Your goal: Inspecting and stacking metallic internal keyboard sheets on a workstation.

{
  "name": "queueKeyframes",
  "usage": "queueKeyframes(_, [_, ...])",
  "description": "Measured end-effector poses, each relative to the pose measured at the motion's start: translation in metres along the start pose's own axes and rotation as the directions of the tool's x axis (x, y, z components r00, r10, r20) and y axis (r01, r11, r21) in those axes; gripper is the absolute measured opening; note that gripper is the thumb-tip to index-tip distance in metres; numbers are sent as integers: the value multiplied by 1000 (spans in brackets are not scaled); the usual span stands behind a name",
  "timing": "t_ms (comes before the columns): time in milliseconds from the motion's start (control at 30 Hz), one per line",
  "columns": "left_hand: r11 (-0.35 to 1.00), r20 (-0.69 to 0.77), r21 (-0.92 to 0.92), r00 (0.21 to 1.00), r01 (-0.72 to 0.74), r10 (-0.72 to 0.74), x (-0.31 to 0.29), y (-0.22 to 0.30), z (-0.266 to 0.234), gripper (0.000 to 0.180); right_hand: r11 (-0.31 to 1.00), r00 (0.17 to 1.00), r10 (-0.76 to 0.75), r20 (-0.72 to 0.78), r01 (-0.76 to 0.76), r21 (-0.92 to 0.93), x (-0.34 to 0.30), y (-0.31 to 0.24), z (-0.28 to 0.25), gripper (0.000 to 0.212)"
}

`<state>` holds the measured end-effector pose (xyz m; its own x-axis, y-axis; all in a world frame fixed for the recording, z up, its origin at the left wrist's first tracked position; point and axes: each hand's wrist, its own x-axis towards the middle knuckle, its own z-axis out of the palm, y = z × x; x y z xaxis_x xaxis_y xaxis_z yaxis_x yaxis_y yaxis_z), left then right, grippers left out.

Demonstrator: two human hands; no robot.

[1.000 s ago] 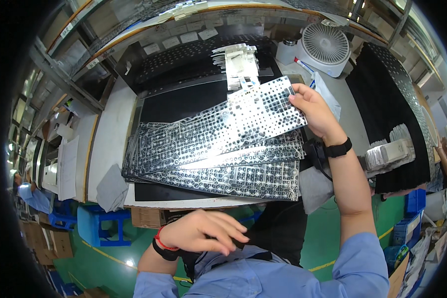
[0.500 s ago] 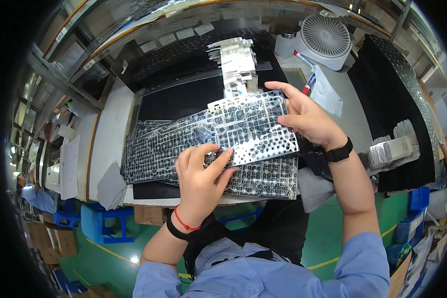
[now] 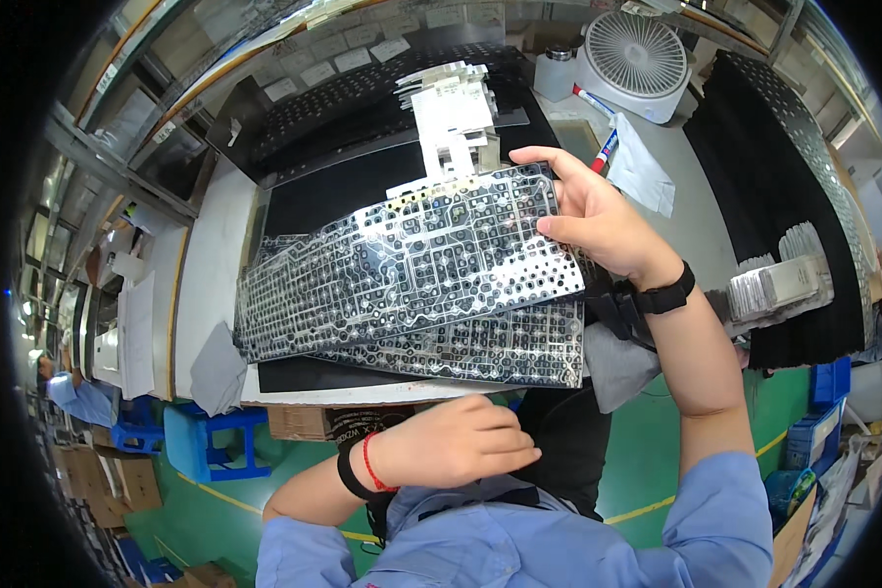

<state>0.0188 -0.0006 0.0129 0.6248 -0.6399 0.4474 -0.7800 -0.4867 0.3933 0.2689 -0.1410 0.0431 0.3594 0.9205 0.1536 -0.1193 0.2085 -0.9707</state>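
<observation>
A long keyboard membrane sheet [image 3: 412,260], with dark dots and silvery lines, is tilted above the bench. My right hand [image 3: 603,220] grips its right end, thumb on top and fingers at the far edge. Under it lies another membrane sheet [image 3: 519,343], partly covered, on a black mat [image 3: 309,376]. My left hand [image 3: 461,441] is off the sheets, close to my body below the bench edge. Its fingers are bent and pressed together; the palm side is hidden. Beyond the held sheet's far edge sits a pile of white strips [image 3: 451,122].
A white fan [image 3: 635,54] and a small bottle [image 3: 556,73] stand at the back right, near a red-and-blue marker [image 3: 606,149]. More white strips [image 3: 779,282] lie on black material at right. A grey cloth [image 3: 219,370] hangs at the left front edge. A blue stool [image 3: 191,431] stands below.
My left hand has let go of the sheet's near edge and drawn back toward my body. My right hand still holds the sheet, which has shifted slightly left.
</observation>
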Motion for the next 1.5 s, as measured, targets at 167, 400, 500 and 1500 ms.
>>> queueKeyframes(167, [997,-52,-65,998,35,-38,-4,1,-18,22,999,999,-32,14,32,-1,0,0,6,68])
queueKeyframes(400, [682,-418,345,756,645,-503,11,-16,-44,61,1000,1000,-10,23,10,0,0,-3,10,67])
queueKeyframes(500, [670,-427,402,775,624,-466,17,-22,-39,60,999,1000,10,28,-9,-42,-1,-1,9,67])
queueKeyframes(1500, [750,-445,471,859,464,-253,14,-26,-34,36,997,995,-18,99,10,79,1,1,14,71])
